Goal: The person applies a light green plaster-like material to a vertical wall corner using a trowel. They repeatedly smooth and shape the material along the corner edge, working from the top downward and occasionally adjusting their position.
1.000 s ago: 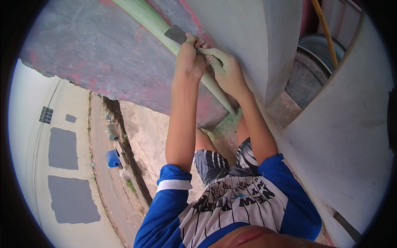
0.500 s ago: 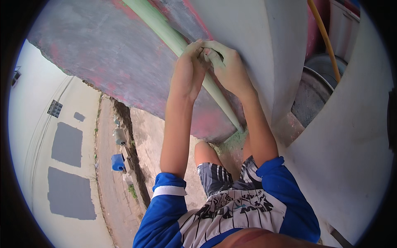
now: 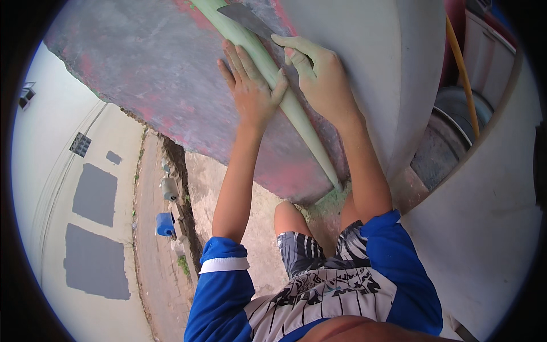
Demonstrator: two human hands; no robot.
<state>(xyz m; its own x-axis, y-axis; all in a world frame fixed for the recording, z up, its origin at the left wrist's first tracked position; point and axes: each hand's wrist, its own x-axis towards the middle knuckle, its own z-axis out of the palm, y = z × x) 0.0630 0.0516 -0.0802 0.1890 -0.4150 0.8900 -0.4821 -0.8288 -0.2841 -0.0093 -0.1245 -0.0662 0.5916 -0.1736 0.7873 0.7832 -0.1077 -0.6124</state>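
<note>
A long pale green pole point(image 3: 305, 122) leans at a slant along a grey and pink painted wall, its lower end at the ground near my knees. My left hand point(image 3: 249, 91) lies against the pole with fingers spread, holding nothing. To its right, my right hand point(image 3: 322, 77) is closed round the end of a flat grey blade point(image 3: 249, 21). The blade lies across the upper part of the pole and points up to the left. Its handle, if it has one, is hidden in my fingers. Pale dust coats the fingers of my right hand.
A smooth grey curved surface point(image 3: 364, 68) rises right of my right hand. Beyond it are a round metal tub point(image 3: 450, 131) and a yellow hose point(image 3: 461, 68). Down to the left run a paved lane point(image 3: 152, 239), a blue container point(image 3: 164, 224) and a pale wall with grey patches.
My hands were together over the pole and are now apart. The left has moved left and opened against the pole. The blade, hidden before, now shows in my right hand.
</note>
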